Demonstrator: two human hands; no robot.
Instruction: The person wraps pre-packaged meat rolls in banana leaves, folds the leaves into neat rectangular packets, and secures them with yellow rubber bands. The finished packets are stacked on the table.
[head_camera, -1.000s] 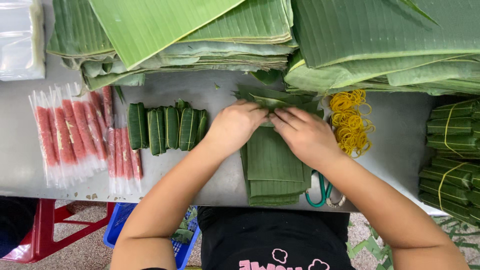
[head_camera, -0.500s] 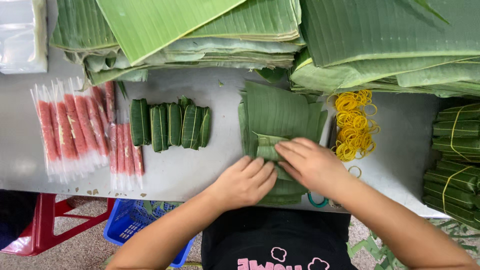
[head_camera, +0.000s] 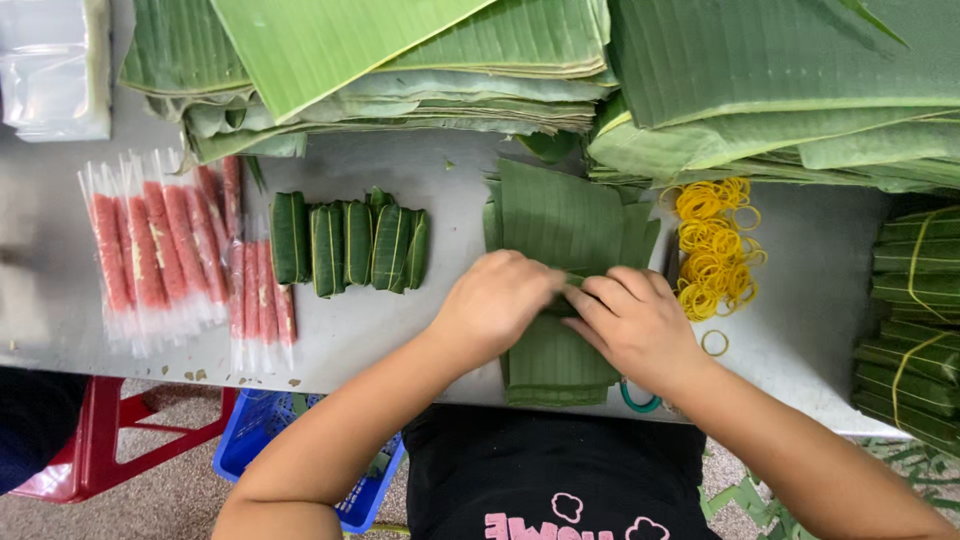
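Green banana-leaf sheets, cut rectangular and stacked (head_camera: 560, 225), lie at the middle of the grey metal desk (head_camera: 810, 270), reaching to its near edge. Left hand (head_camera: 495, 300) and right hand (head_camera: 635, 320) meet over the middle of this stack, fingers (head_camera: 600, 295) curled down and pinched together on a small folded green leaf parcel (head_camera: 570, 285), which shows only as a sliver between the two sets of fingertips; most of it is hidden under them.

Row of finished green leaf-wrapped rolls (head_camera: 350, 245): left of the stack, lying side by side, apart from the hands.
Red sausage sticks in clear plastic sleeves (head_camera: 165, 250): further left, fanned out.
Heap of yellow rubber bands (head_camera: 712, 250): just right of the stack, near the right hand.
Tied bundles of green wrapped rolls (head_camera: 915, 320): at the right edge.
Large uncut green banana leaves (head_camera: 560, 70): piled along the far side.
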